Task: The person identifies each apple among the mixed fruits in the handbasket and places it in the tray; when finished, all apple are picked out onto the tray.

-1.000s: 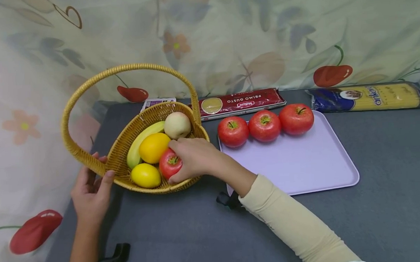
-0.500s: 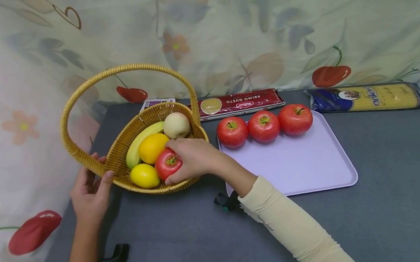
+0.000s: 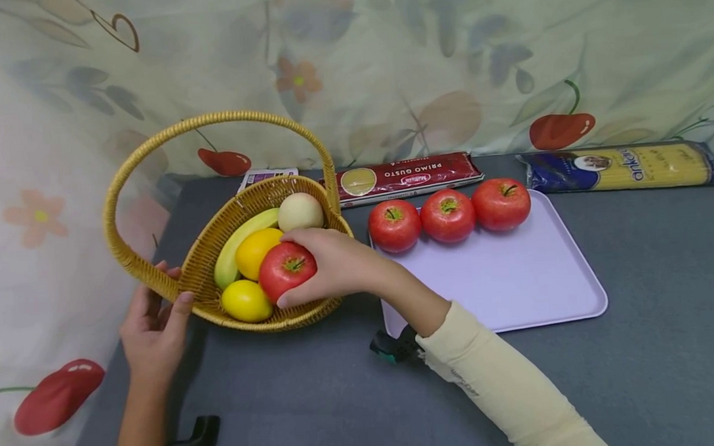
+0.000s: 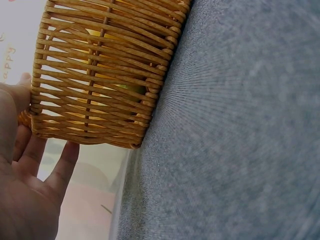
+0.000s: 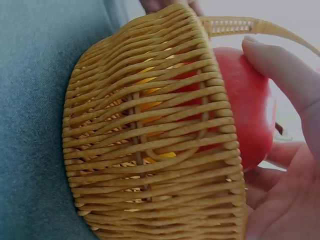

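My right hand [image 3: 340, 259] grips a red apple [image 3: 286, 271] between thumb and fingers over the front right of the wicker basket [image 3: 199, 268]. In the right wrist view the apple [image 5: 245, 110] stands partly above the basket's rim, its lower part showing through the weave. My left hand [image 3: 156, 322] holds the basket's left end at the foot of the tall handle, thumb at the rim and fingers behind. A banana [image 3: 234, 250], an orange-yellow fruit [image 3: 254, 253], a lemon [image 3: 245, 301] and a pale peach-like fruit [image 3: 300, 212] lie inside.
Right of the basket lies a lilac tray [image 3: 501, 283] with three red apples [image 3: 448, 215] along its back edge. Behind it are a red pasta packet [image 3: 414, 176] and a yellow-blue spaghetti packet [image 3: 626, 166]. A floral curtain [image 3: 387, 64] hangs at the back and left.
My right hand has raised the red apple from among the fruit, and more of the apple shows now. My left hand has stayed at the basket's end.
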The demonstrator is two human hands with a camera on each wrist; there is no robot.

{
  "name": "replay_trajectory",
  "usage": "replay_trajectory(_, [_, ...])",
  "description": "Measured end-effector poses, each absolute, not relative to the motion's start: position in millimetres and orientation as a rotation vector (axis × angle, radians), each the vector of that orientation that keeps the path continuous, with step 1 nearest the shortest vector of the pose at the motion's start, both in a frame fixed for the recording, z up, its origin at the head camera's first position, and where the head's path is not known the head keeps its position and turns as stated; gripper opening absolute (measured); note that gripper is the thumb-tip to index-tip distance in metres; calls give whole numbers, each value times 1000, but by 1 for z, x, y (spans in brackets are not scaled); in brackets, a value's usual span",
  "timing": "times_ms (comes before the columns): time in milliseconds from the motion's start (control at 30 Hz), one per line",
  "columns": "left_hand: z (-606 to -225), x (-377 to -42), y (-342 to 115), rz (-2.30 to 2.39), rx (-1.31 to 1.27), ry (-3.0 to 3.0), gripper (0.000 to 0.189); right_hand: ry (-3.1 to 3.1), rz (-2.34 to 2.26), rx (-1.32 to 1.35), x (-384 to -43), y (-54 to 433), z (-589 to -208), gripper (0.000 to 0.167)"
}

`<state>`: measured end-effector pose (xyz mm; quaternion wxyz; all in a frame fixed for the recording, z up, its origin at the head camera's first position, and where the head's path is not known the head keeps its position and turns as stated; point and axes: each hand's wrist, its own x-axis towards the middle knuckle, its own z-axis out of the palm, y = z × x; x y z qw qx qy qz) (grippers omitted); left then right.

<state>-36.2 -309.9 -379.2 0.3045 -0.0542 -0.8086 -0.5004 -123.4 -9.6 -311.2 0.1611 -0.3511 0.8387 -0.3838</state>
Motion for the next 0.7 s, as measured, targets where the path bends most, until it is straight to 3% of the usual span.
replay_trajectory(333, [-377, -35, -309, -1303, -145, -2149, 56, 2314, -1456, -786, -114, 19, -304, 79])
replay_trajectory(700, [-379, -36, -309, -1304, -145, -2139, 55, 1947, -1887, -753, -119, 66, -325, 68])
